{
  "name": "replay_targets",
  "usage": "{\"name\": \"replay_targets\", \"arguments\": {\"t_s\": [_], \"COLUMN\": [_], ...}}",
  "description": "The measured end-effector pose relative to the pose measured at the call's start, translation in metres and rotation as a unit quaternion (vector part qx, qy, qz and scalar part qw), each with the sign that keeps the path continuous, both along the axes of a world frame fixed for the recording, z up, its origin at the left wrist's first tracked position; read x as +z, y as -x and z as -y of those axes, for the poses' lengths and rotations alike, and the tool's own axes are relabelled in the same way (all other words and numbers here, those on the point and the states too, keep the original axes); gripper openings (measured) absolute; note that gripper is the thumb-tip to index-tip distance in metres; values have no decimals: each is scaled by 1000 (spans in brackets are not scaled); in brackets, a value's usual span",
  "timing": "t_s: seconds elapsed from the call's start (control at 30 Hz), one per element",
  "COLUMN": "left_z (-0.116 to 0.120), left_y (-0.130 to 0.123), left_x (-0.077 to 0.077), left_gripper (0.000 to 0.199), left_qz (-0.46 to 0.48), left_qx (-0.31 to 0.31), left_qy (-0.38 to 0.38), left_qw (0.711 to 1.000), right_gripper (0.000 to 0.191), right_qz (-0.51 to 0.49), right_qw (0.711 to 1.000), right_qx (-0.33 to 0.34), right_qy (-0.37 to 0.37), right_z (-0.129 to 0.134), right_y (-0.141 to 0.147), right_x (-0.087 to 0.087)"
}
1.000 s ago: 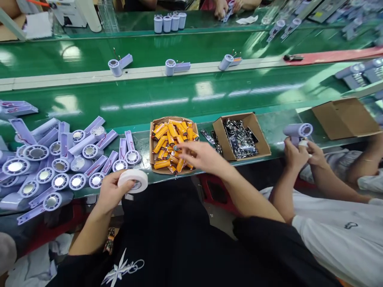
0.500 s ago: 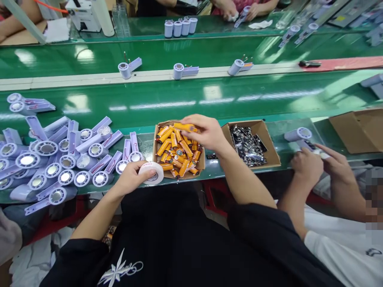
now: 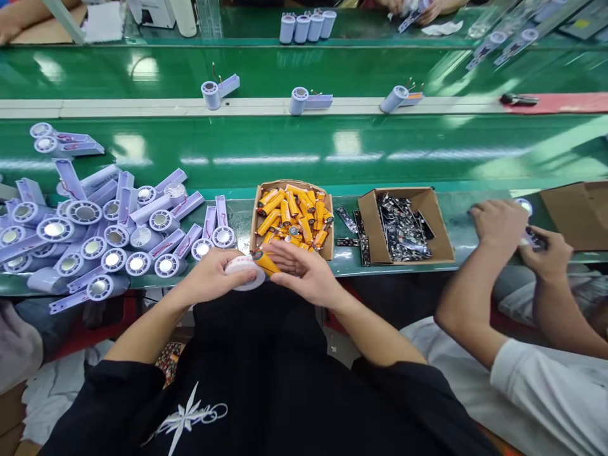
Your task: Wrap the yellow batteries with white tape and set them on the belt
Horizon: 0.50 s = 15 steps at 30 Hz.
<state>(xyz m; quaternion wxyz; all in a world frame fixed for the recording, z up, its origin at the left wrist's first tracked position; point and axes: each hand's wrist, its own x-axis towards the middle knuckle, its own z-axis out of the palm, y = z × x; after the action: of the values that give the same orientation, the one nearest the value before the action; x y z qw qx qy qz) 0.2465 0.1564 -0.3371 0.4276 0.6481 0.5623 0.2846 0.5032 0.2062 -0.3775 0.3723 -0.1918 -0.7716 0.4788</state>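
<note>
My left hand (image 3: 213, 277) grips a white tape roll (image 3: 245, 273) by its edge, thumb across the face. Close against the roll is an orange battery cell (image 3: 266, 261), held by my right hand (image 3: 304, 273), whose fingers extend behind it. Both hands are at the near edge of the bench, in front of a cardboard box (image 3: 255, 221) of orange cells. On the left lies a heap of lilac fan housings (image 3: 116, 235) with flat handles.
Right of the cells stands a cardboard box (image 3: 373, 229) of dark circuit boards, with loose boards (image 3: 347, 220) beside it. A co-worker's hands (image 3: 503, 221) work at the right. Lilac housings (image 3: 299, 101) stand along the pale strip beyond.
My right hand has come back from above the box toward my left hand, bringing an orange cell to the tape roll. The view has shifted, and loose boards now show beside the board box.
</note>
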Motion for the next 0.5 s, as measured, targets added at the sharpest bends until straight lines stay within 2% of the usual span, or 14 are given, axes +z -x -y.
{"name": "replay_targets", "arguments": {"t_s": [0.07,0.13,0.2,0.23,0.3,0.33,0.4,0.5], "left_z": [0,8,20,26,30,27,14,-11], "left_y": [-3,-14,-28,-35,-47,-50,-55,-63], "left_x": [4,-2,-18,-28,-42,-45,-43,-31], "left_gripper": [37,42,56,63,71,71,67,57], "left_qz": [-33,-16,71,120,170,166,137,104], "left_qx": [-33,-20,78,143,224,225,167,74], "left_qy": [-47,-74,-94,-103,-106,-100,-77,-75], "left_qw": [998,997,990,977,954,955,973,989], "right_gripper": [23,19,27,33,40,41,44,54], "right_qz": [115,151,37,-52,-208,-259,-312,-330], "right_qw": [991,985,986,972,915,887,853,849], "right_qx": [44,42,-31,-79,-172,-214,-282,-331], "right_qy": [44,75,161,217,300,316,310,247], "right_z": [-2,4,17,22,27,24,7,-29], "right_y": [-5,-3,7,12,19,20,16,0], "right_x": [15,23,18,12,-1,-7,-9,7]}}
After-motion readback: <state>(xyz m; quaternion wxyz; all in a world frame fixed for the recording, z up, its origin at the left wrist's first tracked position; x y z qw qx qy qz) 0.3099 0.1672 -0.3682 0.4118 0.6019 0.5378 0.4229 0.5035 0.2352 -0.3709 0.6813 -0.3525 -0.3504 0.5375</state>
